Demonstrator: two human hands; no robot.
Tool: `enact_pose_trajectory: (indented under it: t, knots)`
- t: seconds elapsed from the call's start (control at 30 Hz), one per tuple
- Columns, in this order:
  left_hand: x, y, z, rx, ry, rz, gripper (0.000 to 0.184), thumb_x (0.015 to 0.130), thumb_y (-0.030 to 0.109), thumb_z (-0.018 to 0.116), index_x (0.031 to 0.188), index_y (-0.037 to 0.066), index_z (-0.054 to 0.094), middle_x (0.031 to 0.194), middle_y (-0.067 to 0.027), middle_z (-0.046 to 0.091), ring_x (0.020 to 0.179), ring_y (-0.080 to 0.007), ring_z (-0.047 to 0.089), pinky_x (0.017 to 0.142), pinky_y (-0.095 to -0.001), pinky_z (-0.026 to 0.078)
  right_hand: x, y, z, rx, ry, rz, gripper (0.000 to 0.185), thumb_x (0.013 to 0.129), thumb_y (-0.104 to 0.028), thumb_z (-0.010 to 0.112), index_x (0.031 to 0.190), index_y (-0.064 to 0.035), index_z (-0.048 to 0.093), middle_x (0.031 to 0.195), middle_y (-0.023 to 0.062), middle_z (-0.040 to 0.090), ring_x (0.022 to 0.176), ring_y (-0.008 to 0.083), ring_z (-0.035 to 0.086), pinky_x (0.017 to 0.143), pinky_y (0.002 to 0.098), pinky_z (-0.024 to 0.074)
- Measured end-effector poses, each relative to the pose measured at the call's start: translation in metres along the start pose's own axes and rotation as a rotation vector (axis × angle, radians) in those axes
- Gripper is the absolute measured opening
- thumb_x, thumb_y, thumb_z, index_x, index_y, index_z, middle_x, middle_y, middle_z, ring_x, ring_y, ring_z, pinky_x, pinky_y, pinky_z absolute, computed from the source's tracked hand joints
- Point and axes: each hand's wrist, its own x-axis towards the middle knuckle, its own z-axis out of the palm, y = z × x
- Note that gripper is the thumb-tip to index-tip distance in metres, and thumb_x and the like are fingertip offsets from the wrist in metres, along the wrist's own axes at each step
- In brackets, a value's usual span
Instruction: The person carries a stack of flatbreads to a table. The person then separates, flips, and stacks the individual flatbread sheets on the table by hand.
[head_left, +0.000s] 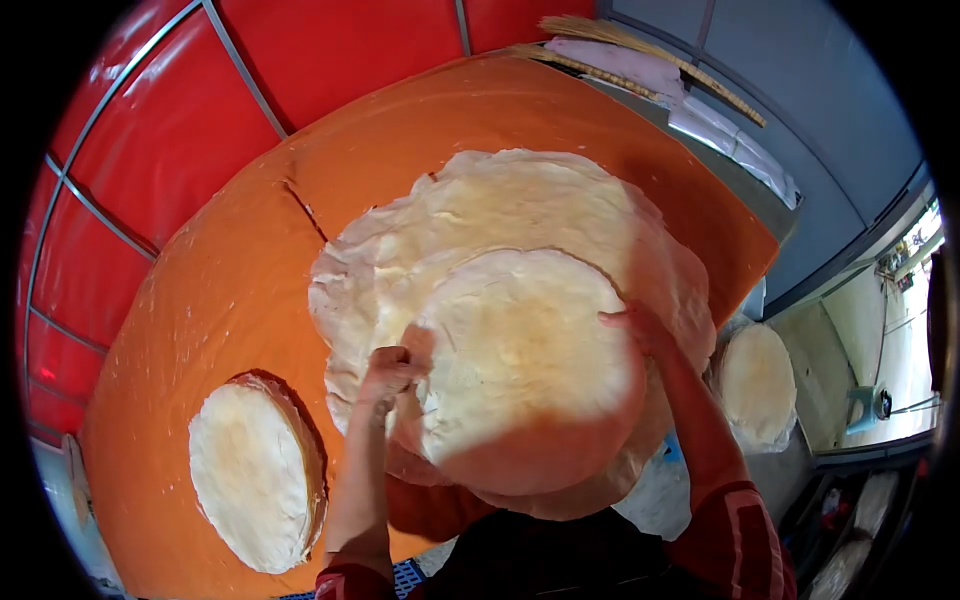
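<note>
Holding the left edge of the round flatbread [525, 335] in the left hand [390, 370], with fingers curled nearly closed. Touching the right edge with the right hand [640, 328], with one finger stretched over the top; in this shade, hard to tell how firmly closed. Lying upon wider sheets [480, 205], on the orange bench [230, 290].

Bread workshop, likely | flatbread stacks [252, 475] | broad orange-covered table [230, 300]

Gap between left forearm [357, 505] and stack [250, 477]
</note>
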Motion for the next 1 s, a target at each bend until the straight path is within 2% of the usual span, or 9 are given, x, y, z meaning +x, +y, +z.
enact_pose_trajectory:
  t: [0.27,0.5,0.57,0.6,0.67,0.73,0.8,0.9,1.0]
  knots:
    - [-0.002,-0.013,-0.017,-0.437,-0.005,-0.002,0.011,0.067,0.004,0.061,0.068,0.003,0.050,0.058,0.0021,0.048,0.047,-0.0066,0.041,0.043,-0.0191,0.033,0.013,0.011,-0.003,-0.036,0.063,-0.084,0.028,0.066,-0.012,0.064,0.089,0.0022,0.057,0.076,0.0064,0.059,0.066,0.0157,0.057,0.063,0.0296,0.0462]
    - [0.008,-0.043,-0.006,-0.372,0.356,0.086,0.012,0.072,0.006,0.054,0.081,0.000,0.048,0.061,-0.0040,0.050,0.052,-0.0114,0.047,0.048,-0.0196,0.039,0.009,0.006,-0.001,-0.138,0.069,-0.014,0.023,0.067,-0.016,0.063,0.083,0.0006,0.058,0.072,0.0047,0.058,0.060,0.0114,0.055,0.056,0.0262,0.0453]
    - [0.009,-0.044,-0.008,0.275,0.417,0.347,0.018,0.069,0.002,0.051,0.087,0.001,0.048,0.070,-0.0104,0.052,0.057,-0.0211,0.051,0.053,-0.0256,0.043,0.005,0.001,0.004,-0.108,0.063,-0.014,0.022,0.067,-0.016,0.063,0.081,0.0006,0.058,0.071,0.0043,0.058,0.059,0.0110,0.055,0.055,0.0255,0.0450]
    - [-0.004,-0.026,-0.002,0.276,0.414,0.346,0.018,0.069,0.002,0.051,0.087,0.001,0.048,0.070,-0.0104,0.052,0.057,-0.0211,0.051,0.053,-0.0256,0.043,0.002,0.002,0.005,-0.074,0.058,-0.001,0.022,0.067,-0.016,0.064,0.080,0.0006,0.059,0.070,0.0038,0.058,0.057,0.0105,0.054,0.055,0.0248,0.0447]
    - [-0.036,0.016,0.010,0.911,0.832,0.594,0.026,0.066,0.000,0.050,0.092,0.002,0.048,0.085,-0.0156,0.051,0.072,-0.0294,0.052,0.062,-0.0317,0.043,0.001,0.000,0.008,-0.083,0.097,0.009,0.021,0.067,-0.016,0.064,0.079,0.0006,0.059,0.070,0.0034,0.058,0.057,0.0102,0.054,0.054,0.0248,0.0444]
    - [-0.050,0.034,0.028,0.710,0.534,0.527,0.032,0.067,0.007,0.052,0.098,0.004,0.047,0.104,-0.0158,0.047,0.094,-0.0301,0.046,0.086,-0.0438,0.030,-0.003,-0.002,0.010,-0.090,0.140,0.028,0.020,0.067,-0.015,0.064,0.079,0.0005,0.059,0.069,0.0029,0.058,0.056,0.0100,0.054,0.054,0.0248,0.0440]
    - [-0.037,0.006,0.046,1.163,0.296,0.747,0.041,0.072,0.020,0.053,0.109,0.007,0.043,0.118,-0.0146,0.039,0.109,-0.0287,0.037,0.093,-0.0482,0.019,-0.007,-0.010,0.009,-0.222,0.025,-0.035,0.019,0.066,-0.014,0.064,0.078,0.0002,0.059,0.068,0.0022,0.057,0.057,0.0099,0.053,0.053,0.0245,0.0432]
    - [-0.028,-0.021,0.036,1.233,0.222,0.732,0.067,0.073,0.048,0.047,0.126,0.012,0.026,0.132,-0.0119,0.019,0.122,-0.0257,0.017,0.095,-0.0511,0.009,0.005,0.007,0.002,-0.157,0.077,-0.084,0.021,0.066,-0.014,0.064,0.081,0.0003,0.058,0.069,0.0018,0.056,0.058,0.0099,0.053,0.054,0.0246,0.0428]
    - [-0.033,-0.018,0.034,1.178,0.112,0.687,0.067,0.075,0.046,0.046,0.126,0.010,0.023,0.133,-0.0125,0.014,0.124,-0.0264,0.011,0.096,-0.0498,0.005,0.010,0.014,0.003,-0.070,0.109,-0.067,0.026,0.066,-0.015,0.065,0.085,0.0005,0.057,0.072,0.0019,0.056,0.060,0.0103,0.053,0.056,0.0250,0.0429]
